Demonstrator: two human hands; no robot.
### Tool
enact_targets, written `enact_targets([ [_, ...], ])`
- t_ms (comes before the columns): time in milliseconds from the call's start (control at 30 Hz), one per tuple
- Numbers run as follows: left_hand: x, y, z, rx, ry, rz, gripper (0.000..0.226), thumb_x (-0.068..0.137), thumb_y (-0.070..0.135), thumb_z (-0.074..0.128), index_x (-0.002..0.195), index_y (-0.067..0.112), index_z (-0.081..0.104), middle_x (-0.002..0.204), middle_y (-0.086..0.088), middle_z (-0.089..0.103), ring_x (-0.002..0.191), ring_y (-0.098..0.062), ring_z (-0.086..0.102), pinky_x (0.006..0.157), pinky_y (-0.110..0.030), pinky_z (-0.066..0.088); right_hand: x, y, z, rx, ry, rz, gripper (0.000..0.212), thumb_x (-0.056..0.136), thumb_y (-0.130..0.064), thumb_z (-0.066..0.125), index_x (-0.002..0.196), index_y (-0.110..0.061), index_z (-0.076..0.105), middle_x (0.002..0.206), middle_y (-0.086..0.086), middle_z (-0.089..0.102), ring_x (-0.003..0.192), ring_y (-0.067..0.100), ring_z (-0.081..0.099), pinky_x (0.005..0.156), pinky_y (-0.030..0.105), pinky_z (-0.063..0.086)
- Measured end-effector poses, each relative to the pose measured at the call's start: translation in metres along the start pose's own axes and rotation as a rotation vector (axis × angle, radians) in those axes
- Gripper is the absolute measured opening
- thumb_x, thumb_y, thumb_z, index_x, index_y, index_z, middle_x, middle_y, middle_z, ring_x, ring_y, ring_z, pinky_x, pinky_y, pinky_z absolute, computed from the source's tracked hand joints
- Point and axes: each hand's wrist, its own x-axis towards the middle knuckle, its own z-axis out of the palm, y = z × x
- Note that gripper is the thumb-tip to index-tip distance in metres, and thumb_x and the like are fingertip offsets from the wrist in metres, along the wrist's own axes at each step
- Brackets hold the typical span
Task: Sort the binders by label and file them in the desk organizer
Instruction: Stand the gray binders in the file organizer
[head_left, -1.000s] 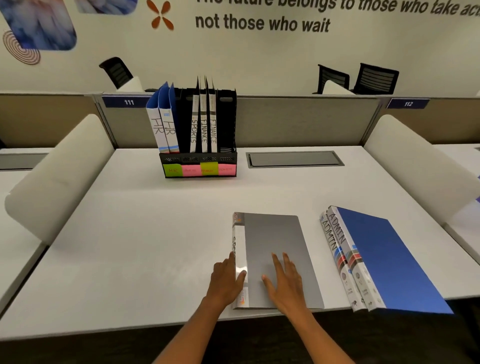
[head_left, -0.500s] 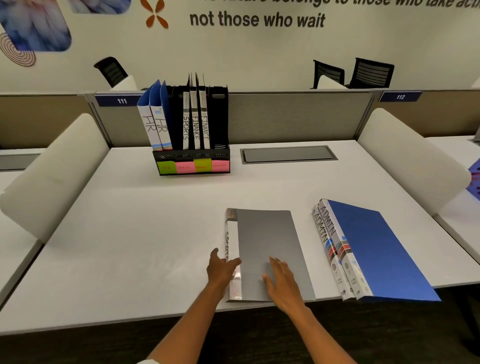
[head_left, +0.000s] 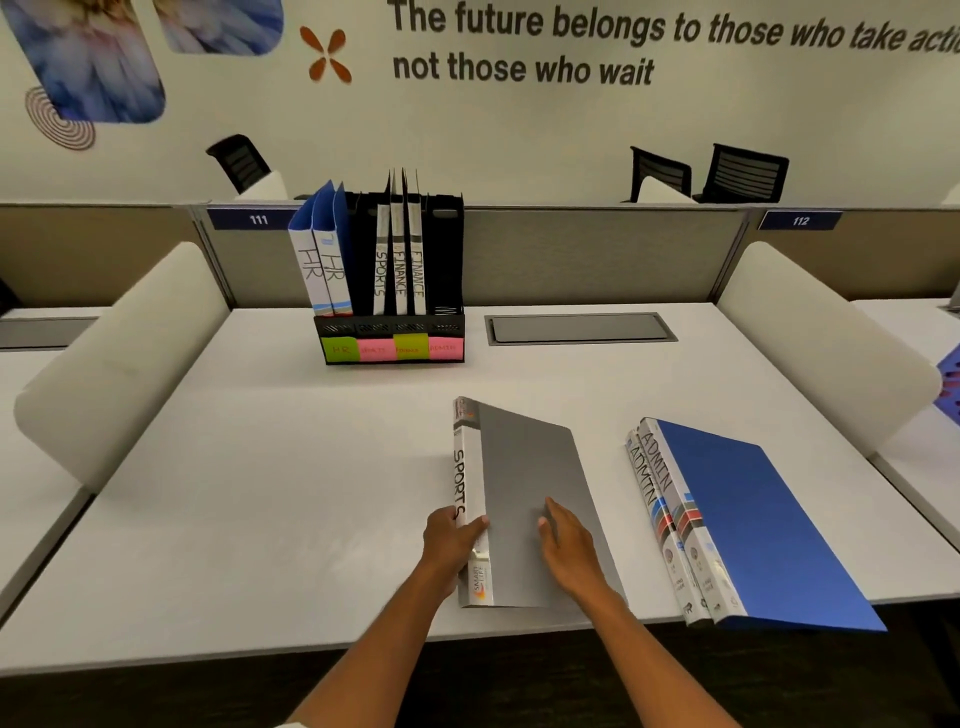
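Observation:
A grey binder (head_left: 524, 467) with SPORTS on its spine lies near the desk's front edge, its spine side lifted. My left hand (head_left: 451, 540) grips the spine, thumb on the cover. My right hand (head_left: 569, 545) rests on the grey cover with straight fingers. Two blue binders (head_left: 748, 525) labelled ADMIN lie stacked to the right. At the back stands the black desk organizer (head_left: 389, 340) with coloured labels on its front. It holds two blue HR binders (head_left: 322, 254), one SPORTS binder (head_left: 382, 260) and two FINANCE binders (head_left: 408, 260); its rightmost slot looks empty.
White padded dividers flank the desk, left (head_left: 119, 358) and right (head_left: 821, 353). A grey cable hatch (head_left: 579, 328) sits in the white desk (head_left: 260, 493) behind the binders. A partition with plates 111 and 112 runs along the back, with black chairs beyond.
My left hand has closed round the spine of the grey SPORTS binder and tipped that side up off the desk. My right hand has stayed on the cover.

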Motion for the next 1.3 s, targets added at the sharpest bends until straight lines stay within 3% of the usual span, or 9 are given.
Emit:
enact_targets([
  [167,-0.006,0.026,-0.001,0.040,0.056,0.224,0.015,0.087,0.023,0.068,0.101,0.019,0.063,0.105,-0.002,0.071,0.091,-0.018,0.070,0.083,-0.043,0.059,0.020,-0.042,-0.012,0.044,0.058,-0.042,0.055,0.100,-0.041,0.043,0.149,-0.016,0.032,0.155,0.005,0.035,0.141,0.023,0.035,0.113,0.035,0.031],
  [333,-0.010,0.060,-0.007,0.079,0.193,0.401,0.021,0.091,0.018,0.064,0.109,0.011,0.059,0.109,0.000,0.065,0.096,-0.019,0.065,0.068,-0.019,0.057,0.035,-0.102,-0.025,0.154,0.091,-0.149,0.057,0.098,-0.042,0.047,0.148,-0.018,0.035,0.151,0.005,0.042,0.136,0.025,0.043,0.107,0.038,0.039],
  [433,-0.011,0.076,-0.011,0.112,0.268,0.496,0.012,0.092,0.017,0.062,0.102,0.013,0.057,0.101,0.006,0.062,0.091,-0.015,0.062,0.072,-0.018,0.055,0.036,-0.143,-0.031,0.240,0.103,-0.225,0.055,0.098,-0.039,0.049,0.147,-0.016,0.038,0.148,0.004,0.045,0.133,0.024,0.047,0.103,0.035,0.042],
  [500,-0.011,0.084,-0.014,0.140,0.325,0.556,0.007,0.094,0.020,0.060,0.095,0.014,0.056,0.090,0.009,0.060,0.080,-0.012,0.060,0.066,-0.016,0.051,0.036,-0.167,-0.033,0.264,0.114,-0.261,0.054,0.097,-0.039,0.050,0.145,-0.015,0.041,0.146,0.004,0.047,0.130,0.025,0.048,0.102,0.035,0.044],
  [600,-0.013,0.091,-0.018,0.145,0.367,0.624,0.016,0.096,0.027,0.055,0.102,0.012,0.057,0.094,0.007,0.063,0.078,-0.009,0.062,0.060,-0.009,0.049,0.037,-0.194,-0.030,0.315,0.112,-0.319,0.057,0.093,-0.048,0.052,0.142,-0.020,0.045,0.141,0.004,0.051,0.119,0.021,0.054,0.094,0.032,0.047],
  [833,-0.004,0.092,-0.030,0.220,0.486,0.791,0.025,0.095,0.013,0.058,0.120,0.010,0.058,0.102,0.003,0.069,0.090,-0.014,0.069,0.078,-0.023,0.058,0.044,-0.227,-0.020,0.352,0.138,-0.355,0.071,0.080,-0.055,0.069,0.138,-0.019,0.052,0.136,-0.001,0.058,0.108,0.023,0.066,0.092,0.041,0.055],
  [967,0.006,0.088,-0.038,0.316,0.547,0.885,0.038,0.092,0.004,0.059,0.130,0.006,0.055,0.117,-0.005,0.069,0.105,-0.016,0.067,0.092,-0.027,0.054,0.056,-0.238,-0.011,0.301,0.186,-0.361,0.064,0.081,-0.047,0.073,0.133,-0.012,0.058,0.130,0.003,0.063,0.115,0.022,0.062,0.096,0.042,0.053],
  [1167,0.036,0.083,-0.058,0.394,0.501,0.842,0.062,0.092,0.025,0.052,0.150,0.016,0.030,0.140,-0.007,0.053,0.126,-0.021,0.055,0.099,-0.043,0.049,0.074,-0.260,0.007,0.272,0.202,-0.414,0.040,0.087,-0.031,0.070,0.120,-0.009,0.064,0.129,0.006,0.063,0.117,0.022,0.061,0.092,0.035,0.055],
  [1300,0.051,0.097,-0.074,0.355,0.434,0.855,0.062,0.098,0.029,0.051,0.152,0.027,0.021,0.147,0.000,0.045,0.132,-0.014,0.049,0.103,-0.041,0.048,0.084,-0.278,0.022,0.264,0.288,-0.449,0.037,0.088,-0.031,0.068,0.119,-0.010,0.064,0.126,0.005,0.065,0.114,0.022,0.063,0.090,0.033,0.056],
])
